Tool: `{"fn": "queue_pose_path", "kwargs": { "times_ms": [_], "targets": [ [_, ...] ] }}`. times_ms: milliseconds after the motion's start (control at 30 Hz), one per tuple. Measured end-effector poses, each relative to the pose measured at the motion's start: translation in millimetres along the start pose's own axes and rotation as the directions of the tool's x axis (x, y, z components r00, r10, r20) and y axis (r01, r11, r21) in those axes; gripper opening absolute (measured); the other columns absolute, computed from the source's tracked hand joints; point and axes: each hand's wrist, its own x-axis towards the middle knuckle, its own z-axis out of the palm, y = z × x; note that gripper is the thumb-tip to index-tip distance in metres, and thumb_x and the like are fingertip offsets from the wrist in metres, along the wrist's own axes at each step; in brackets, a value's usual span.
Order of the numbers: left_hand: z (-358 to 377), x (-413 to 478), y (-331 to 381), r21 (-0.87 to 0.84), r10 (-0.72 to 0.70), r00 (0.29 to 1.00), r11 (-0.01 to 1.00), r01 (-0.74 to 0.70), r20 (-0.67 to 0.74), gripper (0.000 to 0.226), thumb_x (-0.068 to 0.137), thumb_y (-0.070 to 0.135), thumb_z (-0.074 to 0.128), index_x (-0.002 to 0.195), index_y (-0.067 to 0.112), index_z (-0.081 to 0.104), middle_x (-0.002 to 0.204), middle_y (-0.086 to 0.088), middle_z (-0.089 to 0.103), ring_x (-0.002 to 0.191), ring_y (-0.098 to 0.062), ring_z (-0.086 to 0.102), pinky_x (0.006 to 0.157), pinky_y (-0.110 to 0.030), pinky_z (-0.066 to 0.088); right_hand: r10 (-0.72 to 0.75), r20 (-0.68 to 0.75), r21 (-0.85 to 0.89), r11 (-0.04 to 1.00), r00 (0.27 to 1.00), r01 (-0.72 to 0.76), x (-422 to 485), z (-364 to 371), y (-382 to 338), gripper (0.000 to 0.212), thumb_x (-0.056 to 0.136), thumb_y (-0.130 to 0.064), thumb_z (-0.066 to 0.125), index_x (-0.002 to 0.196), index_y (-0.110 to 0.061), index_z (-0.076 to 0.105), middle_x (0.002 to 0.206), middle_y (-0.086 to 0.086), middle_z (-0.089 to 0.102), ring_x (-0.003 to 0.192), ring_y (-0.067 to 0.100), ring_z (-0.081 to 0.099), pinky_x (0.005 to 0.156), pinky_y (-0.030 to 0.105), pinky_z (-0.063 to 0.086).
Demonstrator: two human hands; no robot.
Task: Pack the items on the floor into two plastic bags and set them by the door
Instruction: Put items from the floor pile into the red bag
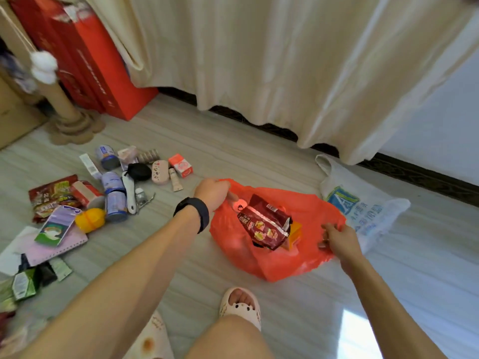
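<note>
On the floor, my hands (left (211, 193), right (338, 239)) pinch the red bag (280, 265) rim; I'd spread it wide, keeping the snack packet (264, 224) inside.

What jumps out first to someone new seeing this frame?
The bright red plastic bag at centre floor, held open by the left hand and right hand, with a dark red snack packet inside. Then the scattered pile of cans and packets at left, and the white bag lying flat at right.
</note>
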Motion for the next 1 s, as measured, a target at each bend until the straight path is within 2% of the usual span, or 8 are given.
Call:
{"fn": "queue_pose_path", "kwargs": {
  "times_ms": [133,267,433,533,633,733,900,1000],
  "targets": [
    [-20,-21,42,-0.321,-0.023,0.995,0.947,-0.008,-0.094,0.032,0.086,0.007,0.058,0.056,0.011,0.047,0.036,0.002,0.043,0.032,-0.014,0.038,0.04,-0.02,0.034,-0.281,0.153,0.08,0.959,0.947,0.272,-28,9,-74,0.022,0.088,-0.033,0.058,0.071,-0.019,0.055,0.058,0.0,0.037,0.045,0.011,0.03,0.046,0.026,0.026],
    [-61,-36,60,-0.355,0.012,0.999,0.934,-0.03,-0.051,0.036,0.089,0.001,0.05,0.057,0.013,0.04,0.033,0.004,0.029,0.027,-0.011,0.021,0.034,-0.013,0.025,-0.373,0.05,0.086,0.926,0.927,0.368,-39,6,-112,0.024,0.094,-0.033,0.052,0.078,-0.019,0.064,0.058,-0.005,0.052,0.051,0.011,0.044,0.051,0.027,0.036],
    [-81,-47,31,-0.067,0.05,0.997,0.996,-0.054,-0.053,0.027,0.085,0.006,0.057,0.059,0.005,0.054,0.053,-0.01,0.043,0.04,-0.022,0.038,0.048,-0.028,0.034,-0.337,0.029,-0.141,0.931,0.941,0.337,-34,10,-97,0.024,0.095,-0.024,0.049,0.086,-0.018,0.07,0.078,-0.001,0.065,0.069,0.02,0.055,0.067,0.038,0.045],
    [-86,-39,23,0.272,0.133,0.981,0.958,-0.09,-0.143,0.017,0.081,0.011,0.058,0.066,0.005,0.063,0.054,-0.011,0.052,0.049,-0.026,0.051,0.05,-0.028,0.04,-0.363,-0.005,-0.284,0.894,0.932,0.347,-27,13,-96,0.026,0.095,-0.027,0.048,0.085,-0.015,0.069,0.075,-0.001,0.069,0.07,0.022,0.06,0.069,0.037,0.046],
    [-79,-35,13,0.652,0.235,0.959,0.754,-0.078,-0.158,0.027,0.083,0.017,0.054,0.104,0.002,0.061,0.094,-0.015,0.065,0.093,-0.034,0.064,0.074,-0.034,0.052,-0.366,0.061,-0.556,0.761,0.929,0.336,-19,22,-91,0.027,0.092,-0.026,0.047,0.084,-0.008,0.064,0.085,0.012,0.071,0.075,0.029,0.06,0.065,0.032,0.04],
    [-56,-40,-12,0.809,0.198,0.977,0.585,-0.057,-0.075,0.08,0.083,0.024,0.057,0.15,0.013,0.016,0.152,-0.024,0.02,0.135,-0.044,0.035,0.099,-0.048,0.044,-0.382,0.129,-0.751,0.565,0.915,0.342,-10,31,-81,0.022,0.09,-0.028,0.05,0.08,-0.008,0.048,0.096,0.021,0.07,0.083,0.034,0.062,0.065,0.03,0.036],
    [-21,-43,-31,0.967,0.354,0.935,0.224,-0.123,0.037,0.048,0.082,0.022,0.058,0.128,0.026,0.047,0.144,-0.009,0.026,0.128,-0.034,0.035,0.086,-0.043,0.043,-0.435,0.133,-0.749,0.545,0.891,0.378,-5,38,-66,0.025,0.087,-0.027,0.056,0.101,-0.009,0.046,0.109,0.019,0.065,0.091,0.037,0.061,0.065,0.034,0.038],
    [-18,-32,-27,0.988,0.437,0.887,-0.024,-0.154,0.149,0.046,0.081,0.025,0.056,0.127,0.023,0.051,0.143,-0.014,0.028,0.131,-0.035,0.026,0.099,-0.049,0.029,-0.672,0.128,-0.76,0.406,0.729,0.508,-17,42,-67,0.062,0.078,-0.03,0.072,0.13,-0.009,0.046,0.128,0.015,0.05,0.109,0.036,0.052,0.082,0.042,0.046]
  ]
}}
